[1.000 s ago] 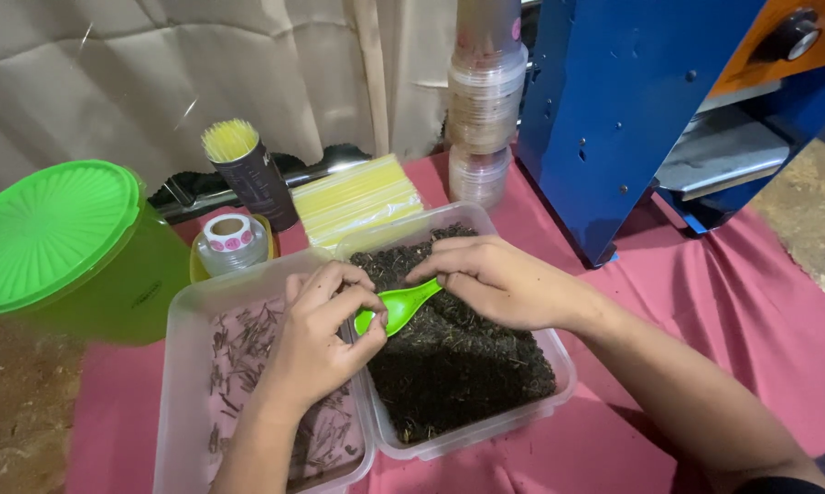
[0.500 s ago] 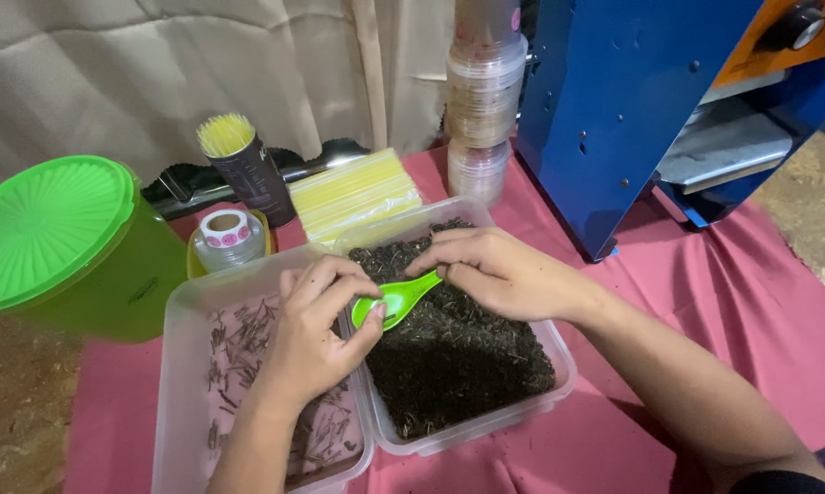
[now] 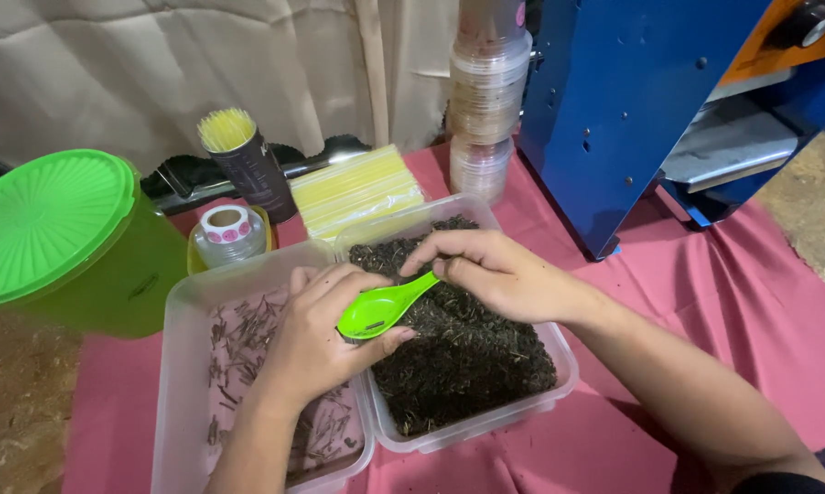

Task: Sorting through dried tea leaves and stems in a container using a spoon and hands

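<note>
My right hand (image 3: 495,274) grips the handle of a bright green plastic spoon (image 3: 380,312) over a clear plastic tub (image 3: 566,366) filled with dark dried leaves (image 3: 458,366). The spoon's bowl points left and rests against my left hand (image 3: 316,338). That hand is cupped around something small at the seam between the two tubs; its fingers hide what it holds. Below it lies a second clear tub (image 3: 174,402) with thin brown sticks scattered on its bottom.
A large green lidded container (image 3: 55,238) stands at left. Behind the tubs are a tape roll (image 3: 225,224), a dark cup of yellow sticks (image 3: 248,165), a pack of yellow straws (image 3: 357,190) and a stack of clear cups (image 3: 488,101). A blue machine (image 3: 641,101) stands at right on the red cloth (image 3: 733,293).
The spoon's bowl has tipped lower, toward my left palm, and my left fingers have curled around it. Both hands stay over the tubs.
</note>
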